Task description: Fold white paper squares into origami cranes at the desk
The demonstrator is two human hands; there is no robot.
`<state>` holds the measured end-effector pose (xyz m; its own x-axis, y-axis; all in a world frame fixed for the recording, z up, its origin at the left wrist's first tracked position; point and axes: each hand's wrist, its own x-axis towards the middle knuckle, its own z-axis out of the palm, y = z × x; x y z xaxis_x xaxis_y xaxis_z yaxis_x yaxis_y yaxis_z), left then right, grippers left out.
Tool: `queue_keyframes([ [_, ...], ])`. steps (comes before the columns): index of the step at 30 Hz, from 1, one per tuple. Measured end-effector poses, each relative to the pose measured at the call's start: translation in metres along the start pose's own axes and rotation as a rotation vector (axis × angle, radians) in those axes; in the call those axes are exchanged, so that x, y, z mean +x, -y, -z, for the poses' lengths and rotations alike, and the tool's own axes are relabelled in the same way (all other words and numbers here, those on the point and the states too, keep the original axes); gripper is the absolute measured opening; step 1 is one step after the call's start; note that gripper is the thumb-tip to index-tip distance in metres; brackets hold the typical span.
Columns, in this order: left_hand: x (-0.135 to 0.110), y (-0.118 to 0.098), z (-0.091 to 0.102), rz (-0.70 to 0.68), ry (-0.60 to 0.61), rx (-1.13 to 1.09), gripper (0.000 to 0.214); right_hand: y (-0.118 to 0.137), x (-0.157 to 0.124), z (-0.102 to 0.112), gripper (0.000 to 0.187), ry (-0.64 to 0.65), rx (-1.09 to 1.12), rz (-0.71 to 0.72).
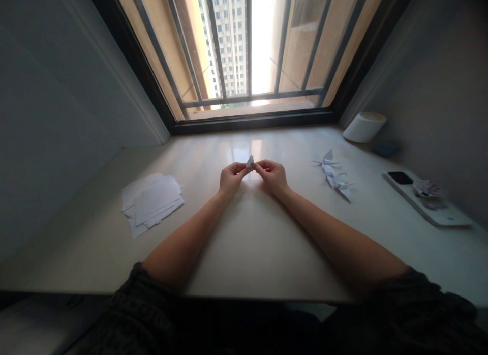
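Observation:
A small folded white paper [249, 161] is pinched between my two hands, above the middle of the pale sill. My left hand [231, 176] grips its left side with thumb and fingertips. From the right, my right hand [273, 175] pinches the same paper, its fingertips almost meeting the left ones. The fingers cover most of the paper's lower part, so its full shape is hidden. To the right lie several white folded paper cranes [334, 176] in a row. On the left rests a loose stack of white paper sheets [154, 202].
A phone-like slab [423, 200] with a coiled cable [430, 188] on it lies at the far right. Behind it, a white cylindrical object [365, 127] stands near a dark, blurred item [386, 148]. A barred window [251, 122] borders the sill's back edge.

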<state>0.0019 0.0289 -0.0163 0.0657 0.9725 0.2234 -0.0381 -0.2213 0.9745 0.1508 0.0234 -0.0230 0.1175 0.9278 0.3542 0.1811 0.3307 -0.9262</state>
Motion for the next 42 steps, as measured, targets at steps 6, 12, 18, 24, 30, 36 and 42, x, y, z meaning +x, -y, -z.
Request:
queue_keyframes([
  [6, -0.01, -0.009, -0.002, -0.079, -0.129, 0.217, 0.041, 0.004, -0.003, 0.001, 0.033, -0.031, -0.057, -0.031],
  [12, -0.014, -0.012, -0.003, -0.105, -0.163, 0.449, 0.023, 0.005, -0.003, 0.002, 0.037, -0.074, -0.097, -0.066],
  [18, -0.013, -0.011, -0.001, -0.092, -0.083, 0.473, 0.03, 0.011, -0.006, 0.0, 0.042, -0.033, -0.036, -0.033],
  [24, -0.008, -0.007, 0.001, -0.038, -0.102, 0.322, 0.03, 0.016, -0.007, 0.0, 0.046, -0.001, -0.069, 0.078],
  [30, 0.0, 0.005, 0.003, 0.011, -0.042, 0.194, 0.032, 0.014, -0.007, 0.0, 0.043, -0.002, -0.037, 0.092],
  [36, 0.003, 0.014, 0.004, 0.017, -0.017, 0.179, 0.027, 0.01, -0.003, -0.001, 0.031, -0.112, 0.032, 0.034],
  [42, -0.002, 0.007, 0.004, -0.021, 0.023, 0.31, 0.021, 0.01, -0.002, -0.001, 0.03, -0.115, 0.047, -0.003],
])
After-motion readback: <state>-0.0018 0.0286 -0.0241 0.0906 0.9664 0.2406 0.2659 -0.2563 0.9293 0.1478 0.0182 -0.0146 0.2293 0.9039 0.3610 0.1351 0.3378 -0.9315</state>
